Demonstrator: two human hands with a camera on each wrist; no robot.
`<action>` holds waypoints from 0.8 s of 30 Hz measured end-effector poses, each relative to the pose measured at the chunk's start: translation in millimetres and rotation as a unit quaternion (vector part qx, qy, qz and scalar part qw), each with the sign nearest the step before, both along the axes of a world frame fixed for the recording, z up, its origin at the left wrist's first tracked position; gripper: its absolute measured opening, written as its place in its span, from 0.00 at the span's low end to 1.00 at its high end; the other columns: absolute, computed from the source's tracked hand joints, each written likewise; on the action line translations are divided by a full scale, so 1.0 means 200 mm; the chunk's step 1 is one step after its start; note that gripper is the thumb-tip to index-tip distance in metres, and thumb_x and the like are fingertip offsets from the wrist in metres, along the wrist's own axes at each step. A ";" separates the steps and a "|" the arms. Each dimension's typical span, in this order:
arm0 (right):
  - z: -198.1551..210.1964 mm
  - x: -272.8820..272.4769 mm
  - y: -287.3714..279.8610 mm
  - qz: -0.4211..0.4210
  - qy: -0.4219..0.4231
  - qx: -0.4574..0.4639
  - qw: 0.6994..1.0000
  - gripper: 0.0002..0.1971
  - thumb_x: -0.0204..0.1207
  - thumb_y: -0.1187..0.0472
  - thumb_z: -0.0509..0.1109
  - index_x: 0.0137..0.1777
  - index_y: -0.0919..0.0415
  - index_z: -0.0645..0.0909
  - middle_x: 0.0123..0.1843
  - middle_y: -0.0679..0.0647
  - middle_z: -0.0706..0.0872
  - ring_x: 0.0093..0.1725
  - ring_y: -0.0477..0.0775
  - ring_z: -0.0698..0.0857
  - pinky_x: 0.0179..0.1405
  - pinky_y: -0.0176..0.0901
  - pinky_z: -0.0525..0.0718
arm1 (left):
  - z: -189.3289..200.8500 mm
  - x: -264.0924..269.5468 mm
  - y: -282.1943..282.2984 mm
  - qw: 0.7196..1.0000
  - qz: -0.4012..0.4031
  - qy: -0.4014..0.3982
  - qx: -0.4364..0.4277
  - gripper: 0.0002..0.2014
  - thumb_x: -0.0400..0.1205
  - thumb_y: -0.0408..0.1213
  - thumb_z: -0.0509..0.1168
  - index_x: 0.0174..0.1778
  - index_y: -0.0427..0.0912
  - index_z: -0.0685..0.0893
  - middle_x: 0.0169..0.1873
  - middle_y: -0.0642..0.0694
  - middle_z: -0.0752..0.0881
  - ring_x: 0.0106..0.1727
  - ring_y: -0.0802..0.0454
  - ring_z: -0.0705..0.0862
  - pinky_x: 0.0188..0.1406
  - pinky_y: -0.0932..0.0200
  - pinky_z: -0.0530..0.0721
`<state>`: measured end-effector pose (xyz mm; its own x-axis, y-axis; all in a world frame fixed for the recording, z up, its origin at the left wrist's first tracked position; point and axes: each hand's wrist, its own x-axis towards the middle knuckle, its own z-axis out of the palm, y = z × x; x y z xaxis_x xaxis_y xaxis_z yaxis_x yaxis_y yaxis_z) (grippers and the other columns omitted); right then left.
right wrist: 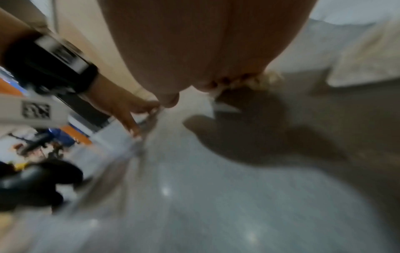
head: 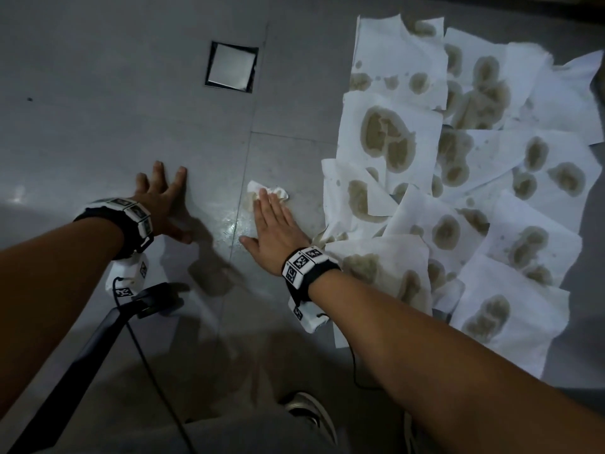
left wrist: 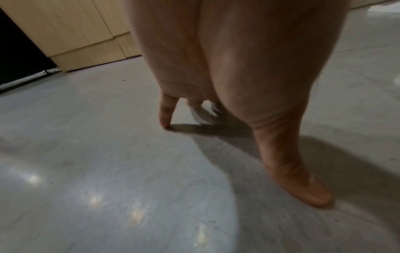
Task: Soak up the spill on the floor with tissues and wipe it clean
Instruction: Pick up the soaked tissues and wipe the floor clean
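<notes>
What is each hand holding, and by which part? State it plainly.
Nothing is gripped. The right hand presses its straight fingers flat on top of a crumpled, stained white tissue wad; the left hand rests spread on the grey tiled floor.

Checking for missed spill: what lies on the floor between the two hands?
In the head view, bare grey floor with a wet sheen beside the right hand; left hand opposite.

Crumpled white tissue wad [head: 266, 194] on grey floor [head: 131, 126]; brown-stained tissue sheets [head: 458, 178] overlapping beside.
</notes>
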<state>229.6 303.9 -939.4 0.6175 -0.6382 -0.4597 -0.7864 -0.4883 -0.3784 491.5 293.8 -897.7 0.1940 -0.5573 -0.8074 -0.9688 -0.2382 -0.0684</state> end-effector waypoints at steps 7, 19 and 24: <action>0.00 -0.01 -0.03 -0.006 0.024 0.015 1.000 0.43 0.86 0.36 0.46 0.86 0.65 0.32 0.87 0.60 0.29 0.87 0.58 0.33 0.86 0.57 0.42 | 0.02 -0.03 -0.01 1.000 0.009 -0.001 0.005 0.76 0.59 0.63 0.83 0.83 0.60 0.25 0.83 0.40 0.25 0.84 0.27 0.33 0.81 0.25 0.52; -0.02 -0.20 -0.09 -0.076 0.061 -0.011 0.995 0.44 0.84 0.33 0.39 0.85 0.66 0.30 0.86 0.61 0.28 0.86 0.59 0.30 0.86 0.57 0.37 | 0.03 -0.03 -0.01 1.000 0.006 -0.003 0.007 0.75 0.60 0.64 0.82 0.82 0.61 0.24 0.83 0.40 0.25 0.84 0.27 0.33 0.80 0.25 0.53; -0.03 -0.34 -0.05 -0.057 0.102 -0.031 0.993 0.40 0.86 0.38 0.38 0.85 0.66 0.29 0.86 0.62 0.27 0.86 0.59 0.30 0.85 0.57 0.33 | 0.02 -0.02 0.00 1.000 0.001 -0.003 0.004 0.75 0.60 0.64 0.82 0.83 0.60 0.25 0.83 0.40 0.25 0.84 0.27 0.33 0.80 0.25 0.53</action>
<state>160.9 293.5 -944.6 0.4387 -0.7292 -0.5252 -0.8946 -0.4098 -0.1782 486.6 292.8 -893.2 0.2005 -0.5507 -0.8103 -0.9679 -0.2393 -0.0769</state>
